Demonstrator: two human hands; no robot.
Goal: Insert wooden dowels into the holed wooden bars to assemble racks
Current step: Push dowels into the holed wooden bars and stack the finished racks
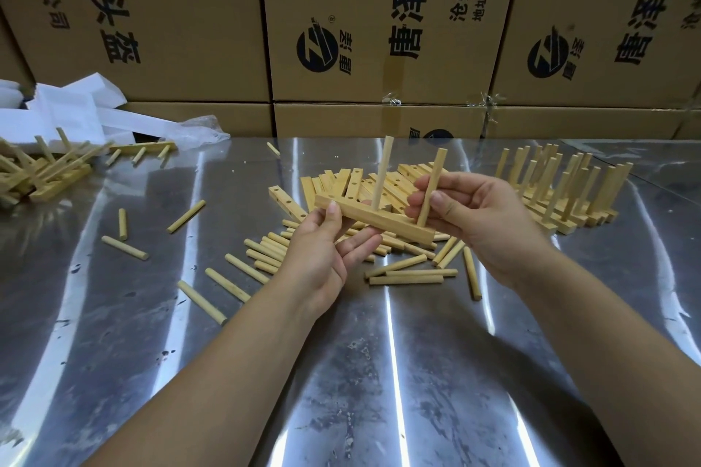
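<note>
My left hand [326, 254] grips the left end of a holed wooden bar [383, 221], held above the table. One dowel [381, 172] stands upright in a middle hole of the bar. My right hand [478, 216] pinches a second dowel [432, 186] whose lower end sits at a hole near the bar's right end. Two holes at the bar's left end show bare. Loose dowels [406, 279] lie scattered on the table under my hands. A pile of holed bars [356, 182] lies just behind.
Finished racks [569, 193] with upright dowels stand at the right on the shiny metal table [379, 372]. More assembled pieces [45, 167] lie heaped at the far left by white foam packing [76, 110]. Stacked cardboard boxes [360, 30] wall off the back.
</note>
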